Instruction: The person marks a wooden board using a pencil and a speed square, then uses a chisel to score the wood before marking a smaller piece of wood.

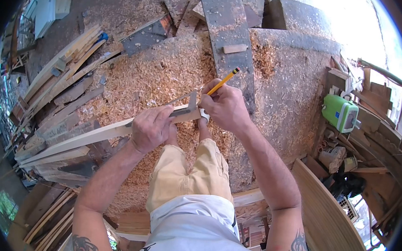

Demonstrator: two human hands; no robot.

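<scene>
My left hand (152, 126) is closed around a long pale wood strip (86, 137), near the strip's far end. Against that same end lies a metal square (193, 102), its short arm pointing up and away from me. My left fingers reach over the square's edge as well. In my right hand (228, 108) is a yellow pencil (222, 82), its eraser end up and to the right. The pencil's tip is hidden behind my fingers, close to the end of the strip and the square.
Wood shavings (167, 74) cover the floor. A dark plank (228, 34) carries a small wood block (235, 48). Stacked boards (64, 85) lie at left. On the right are a green box-like device (340, 114) and a wide wooden board (329, 218).
</scene>
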